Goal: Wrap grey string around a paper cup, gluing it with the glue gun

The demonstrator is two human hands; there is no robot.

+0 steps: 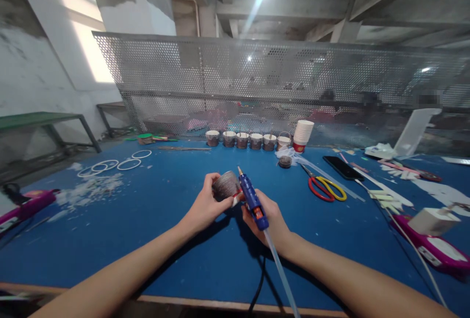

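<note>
Blue table (pixel 150 205), cup (pixel 224 184) (tilted) in left hand (pixel 206 202)

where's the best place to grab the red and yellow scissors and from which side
Probably the looped handles, from the near right: the scissors lie flat on the table, loops nearer the camera, blades pointing away to the left.

Your one glue gun (pixel 252 200); six cups in a row (pixel 242 140) at twelve o'clock; four white rings (pixel 118 163) at ten; two power strips (pixel 35 204), at nine and three.
</note>
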